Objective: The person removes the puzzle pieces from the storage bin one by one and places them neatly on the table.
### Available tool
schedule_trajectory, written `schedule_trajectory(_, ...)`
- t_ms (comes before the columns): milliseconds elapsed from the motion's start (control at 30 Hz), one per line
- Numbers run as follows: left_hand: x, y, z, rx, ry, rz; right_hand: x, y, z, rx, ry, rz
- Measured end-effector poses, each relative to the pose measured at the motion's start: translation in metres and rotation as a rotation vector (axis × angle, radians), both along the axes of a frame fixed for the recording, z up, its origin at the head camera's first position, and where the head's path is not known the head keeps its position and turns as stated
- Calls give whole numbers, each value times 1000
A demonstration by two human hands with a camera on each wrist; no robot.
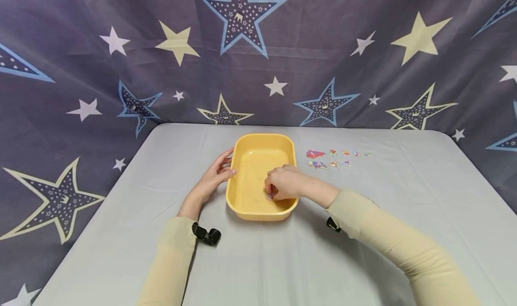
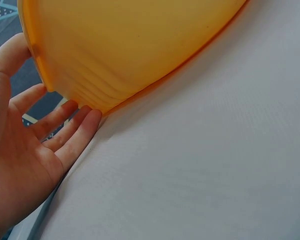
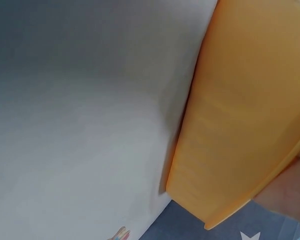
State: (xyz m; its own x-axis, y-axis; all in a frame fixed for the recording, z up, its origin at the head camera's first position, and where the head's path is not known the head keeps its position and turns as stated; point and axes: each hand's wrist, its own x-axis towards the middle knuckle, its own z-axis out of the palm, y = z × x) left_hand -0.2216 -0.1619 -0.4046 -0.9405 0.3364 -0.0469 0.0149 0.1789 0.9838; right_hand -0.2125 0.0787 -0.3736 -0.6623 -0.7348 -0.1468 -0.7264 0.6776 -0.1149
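Observation:
A yellow plastic tub (image 1: pixel 251 167) stands on the table. My left hand (image 1: pixel 212 178) holds its left side, thumb at the rim and fingers along the outer wall, as the left wrist view also shows on the tub's wall (image 2: pixel 130 50). My right hand (image 1: pixel 286 181) reaches over the right rim into the tub, fingers curled down near the bottom. At its fingertips a small light-purplish piece (image 1: pixel 269 197) shows, mostly hidden by the fingers. In the right wrist view the tub's outer wall (image 3: pixel 240 110) hides the fingertips.
Right of the tub, several small colourful flat cutouts lie in two rows, including a larger red one (image 1: pixel 315 154) and a multicoloured one (image 1: pixel 317 165). A grey-white cloth (image 1: pixel 404 198) covers the table. Behind hangs a dark star-patterned curtain (image 1: pixel 307 63).

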Motion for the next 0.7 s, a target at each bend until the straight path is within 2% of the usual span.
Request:
schedule_trajectory(200, 0, 0, 0, -4, 7, -2, 0, 1, -2, -11, 27, 14)
schedule_trajectory(433, -14, -6, -21, 14, 2, 10, -1, 4, -2, -118, 29, 5)
schedule_trajectory(700, -14, -5, -24, 21, 24, 19, -2, 6, 0, -230, 6, 25)
